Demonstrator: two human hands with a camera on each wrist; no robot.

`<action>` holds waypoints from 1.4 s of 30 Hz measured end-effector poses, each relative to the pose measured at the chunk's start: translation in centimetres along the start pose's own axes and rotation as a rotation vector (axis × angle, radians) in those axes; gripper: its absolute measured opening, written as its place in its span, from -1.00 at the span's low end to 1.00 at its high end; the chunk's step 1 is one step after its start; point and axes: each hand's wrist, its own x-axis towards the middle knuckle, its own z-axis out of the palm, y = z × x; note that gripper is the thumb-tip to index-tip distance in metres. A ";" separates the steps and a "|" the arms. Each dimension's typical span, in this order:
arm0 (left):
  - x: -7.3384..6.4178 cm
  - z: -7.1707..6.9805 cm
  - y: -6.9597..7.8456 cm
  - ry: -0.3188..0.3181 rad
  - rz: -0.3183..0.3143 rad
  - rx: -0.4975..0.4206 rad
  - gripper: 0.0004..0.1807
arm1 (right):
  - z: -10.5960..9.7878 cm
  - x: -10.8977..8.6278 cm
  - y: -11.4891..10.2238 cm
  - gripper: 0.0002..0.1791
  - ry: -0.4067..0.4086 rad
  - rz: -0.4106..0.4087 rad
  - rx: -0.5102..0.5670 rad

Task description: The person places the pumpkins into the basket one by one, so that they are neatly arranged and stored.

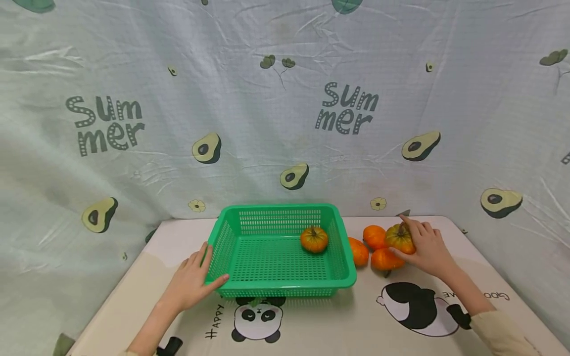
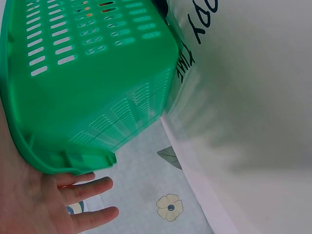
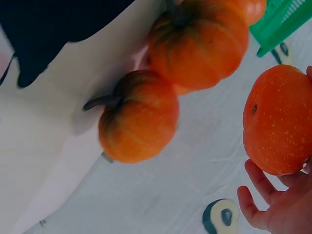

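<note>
A small green-and-orange pumpkin [image 1: 399, 239] is pinched between the thumb and fingers of my right hand [image 1: 429, 249], to the right of the basket. Seen from the right wrist, this held pumpkin [image 3: 278, 122] shows its speckled orange underside, raised above the others. My left hand [image 1: 189, 279] rests at the left front corner of a green plastic basket [image 1: 285, 285], fingers extended along its left rim and thumb over the front one. From the left wrist, straight fingers [image 2: 92, 190] reach past the rim. Inside the basket, toward its right side, sits another pumpkin [image 1: 313, 240].
Three orange pumpkins lie on the table: one beside the basket's right wall [image 1: 358, 252], one farther back [image 1: 373, 236], one in front with its stem forward [image 1: 386, 260]. A printed cloth curtain [image 1: 249, 123] hangs close behind the white table [image 1: 338, 329].
</note>
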 end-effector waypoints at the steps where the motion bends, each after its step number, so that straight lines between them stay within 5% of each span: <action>1: 0.0 0.0 0.0 0.001 0.000 -0.001 -0.03 | 0.0 0.0 -0.3 -0.10 -0.005 -0.007 0.006; 17: 0.1 -0.2 0.2 -0.010 0.003 -0.005 -0.04 | 0.7 1.0 -5.7 -0.04 0.006 -0.199 0.073; 30: 0.0 -0.3 0.2 -0.016 0.001 -0.004 -0.04 | 1.0 2.2 -7.7 -0.16 0.021 -0.225 0.135; 42: 0.1 -0.3 0.2 -0.007 0.004 -0.004 -0.04 | 1.9 3.6 -10.0 -0.27 -0.046 -0.273 0.191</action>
